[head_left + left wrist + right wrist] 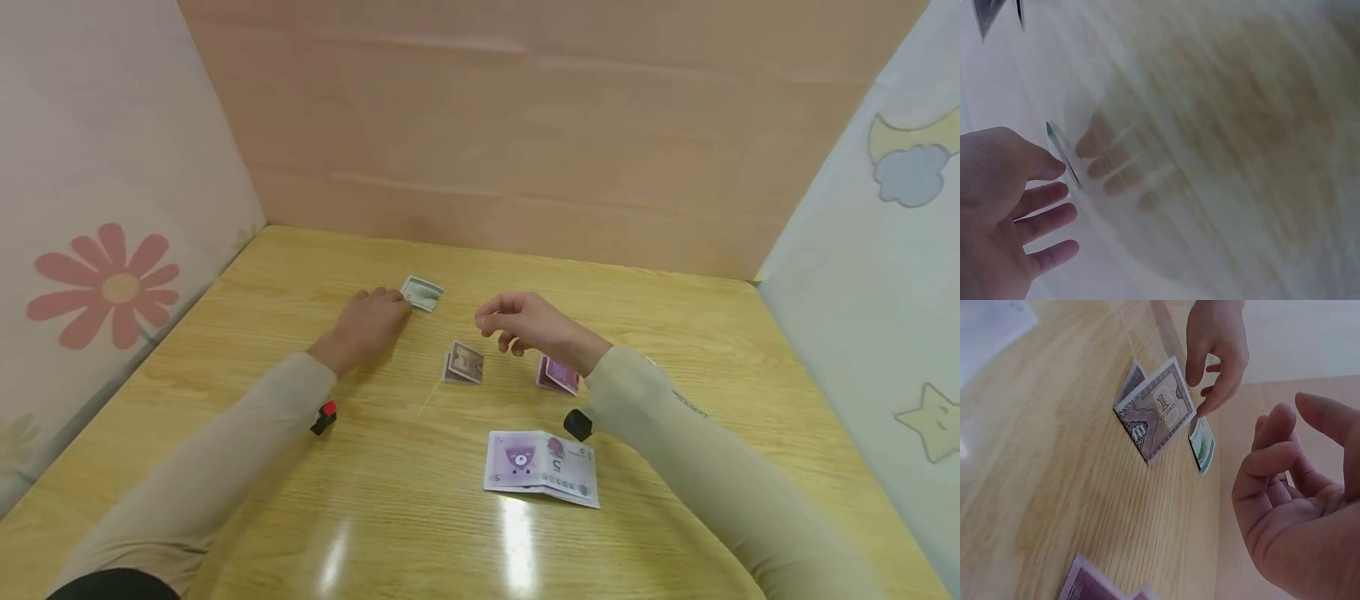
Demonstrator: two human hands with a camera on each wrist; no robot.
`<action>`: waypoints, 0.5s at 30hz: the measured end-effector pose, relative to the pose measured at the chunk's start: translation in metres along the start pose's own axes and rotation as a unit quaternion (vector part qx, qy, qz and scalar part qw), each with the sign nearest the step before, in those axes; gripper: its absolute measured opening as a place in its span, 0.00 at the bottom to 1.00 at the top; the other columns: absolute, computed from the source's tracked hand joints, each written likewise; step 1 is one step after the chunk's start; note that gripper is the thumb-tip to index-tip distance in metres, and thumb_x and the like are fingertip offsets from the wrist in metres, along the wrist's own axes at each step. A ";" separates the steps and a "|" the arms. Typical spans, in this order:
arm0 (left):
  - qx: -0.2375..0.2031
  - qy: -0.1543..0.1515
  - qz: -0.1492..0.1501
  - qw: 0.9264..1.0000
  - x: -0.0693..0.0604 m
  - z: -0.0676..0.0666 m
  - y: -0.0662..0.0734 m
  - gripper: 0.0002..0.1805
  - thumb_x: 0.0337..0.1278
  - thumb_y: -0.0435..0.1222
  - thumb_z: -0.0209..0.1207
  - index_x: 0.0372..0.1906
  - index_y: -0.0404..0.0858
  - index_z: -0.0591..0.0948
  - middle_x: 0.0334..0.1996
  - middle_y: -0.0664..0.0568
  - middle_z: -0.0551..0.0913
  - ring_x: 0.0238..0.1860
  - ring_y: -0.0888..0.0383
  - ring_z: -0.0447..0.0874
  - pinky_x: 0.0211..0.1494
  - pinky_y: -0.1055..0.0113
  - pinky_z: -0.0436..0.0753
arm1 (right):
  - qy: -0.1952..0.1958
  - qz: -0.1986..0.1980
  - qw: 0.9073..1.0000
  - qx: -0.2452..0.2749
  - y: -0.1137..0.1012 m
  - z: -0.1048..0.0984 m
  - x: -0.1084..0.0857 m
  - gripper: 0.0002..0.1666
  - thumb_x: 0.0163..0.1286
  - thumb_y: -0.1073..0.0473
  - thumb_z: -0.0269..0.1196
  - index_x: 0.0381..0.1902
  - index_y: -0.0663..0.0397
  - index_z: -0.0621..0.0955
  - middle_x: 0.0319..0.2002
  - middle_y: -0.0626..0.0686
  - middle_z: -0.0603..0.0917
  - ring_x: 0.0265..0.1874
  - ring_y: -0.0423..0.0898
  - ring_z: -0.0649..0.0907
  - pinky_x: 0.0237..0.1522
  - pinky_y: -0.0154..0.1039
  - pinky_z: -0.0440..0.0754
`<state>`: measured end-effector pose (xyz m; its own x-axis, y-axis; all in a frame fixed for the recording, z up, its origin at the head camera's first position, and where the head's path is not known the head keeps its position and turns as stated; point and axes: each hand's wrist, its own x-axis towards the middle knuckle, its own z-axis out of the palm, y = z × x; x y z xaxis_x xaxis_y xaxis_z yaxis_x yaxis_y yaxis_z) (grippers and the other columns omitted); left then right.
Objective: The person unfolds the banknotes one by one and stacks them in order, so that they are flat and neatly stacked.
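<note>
My left hand is low over the table at the near-left side of a folded green banknote. In the left wrist view its fairly straight fingers lie close beside the note's thin edge; whether they touch it I cannot tell. My right hand hovers above the table with loosely bent fingers and nothing held. Below it stands a folded brown 1 jiao banknote. A folded magenta banknote is partly under the right wrist.
Nearer to me lies a creased purple banknote marked 5. The wooden table has a peach panel behind it. Patterned side walls rise at left and right.
</note>
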<state>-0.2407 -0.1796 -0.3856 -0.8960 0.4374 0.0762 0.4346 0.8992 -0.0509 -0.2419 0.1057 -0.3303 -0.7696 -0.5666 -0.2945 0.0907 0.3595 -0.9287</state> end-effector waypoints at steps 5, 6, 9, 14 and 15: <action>0.006 -0.023 0.001 1.000 -0.001 0.002 0.007 0.12 0.72 0.30 0.54 0.55 0.35 0.81 0.53 0.43 0.81 0.53 0.43 0.79 0.53 0.46 0.79 | -0.004 0.012 1.000 0.006 -0.004 0.000 0.024 0.20 0.77 0.57 0.58 0.61 0.62 0.77 0.57 0.67 0.76 0.30 0.48 0.78 0.28 0.35 0.73; 0.006 -0.030 0.000 1.000 -0.001 0.003 0.009 0.13 0.72 0.30 0.53 0.56 0.35 0.80 0.54 0.43 0.81 0.54 0.43 0.79 0.54 0.46 0.79 | -0.003 0.015 1.000 0.005 -0.004 0.000 0.029 0.21 0.77 0.57 0.58 0.62 0.63 0.76 0.58 0.66 0.76 0.31 0.48 0.78 0.28 0.35 0.73; 0.001 -0.042 -0.005 0.999 -0.001 0.003 0.013 0.16 0.71 0.29 0.52 0.59 0.34 0.78 0.57 0.42 0.79 0.58 0.43 0.77 0.57 0.46 0.78 | 0.005 0.029 1.000 -0.002 -0.006 -0.002 0.042 0.22 0.77 0.56 0.58 0.63 0.63 0.76 0.57 0.64 0.76 0.33 0.50 0.79 0.29 0.35 0.73; -0.018 -0.049 -0.010 0.999 0.000 0.005 0.018 0.19 0.71 0.30 0.54 0.64 0.33 0.76 0.62 0.42 0.76 0.62 0.42 0.73 0.61 0.44 0.76 | 0.022 0.053 0.998 -0.018 -0.007 -0.006 0.063 0.24 0.78 0.54 0.58 0.65 0.62 0.76 0.57 0.63 0.77 0.36 0.50 0.80 0.33 0.37 0.75; -0.021 -0.051 -0.010 0.998 0.001 0.005 0.018 0.20 0.71 0.30 0.54 0.64 0.33 0.75 0.62 0.42 0.75 0.62 0.43 0.73 0.61 0.44 0.76 | 0.026 0.057 0.998 -0.019 -0.008 -0.007 0.066 0.24 0.78 0.54 0.58 0.65 0.62 0.76 0.58 0.63 0.77 0.37 0.50 0.80 0.35 0.38 0.76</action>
<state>-0.2337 -0.1629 -0.3911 -0.9083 0.4176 -0.0250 0.4179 0.9085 -0.0087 -0.2981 0.0710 -0.3411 -0.7871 -0.4823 -0.3845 0.1556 0.4480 -0.8804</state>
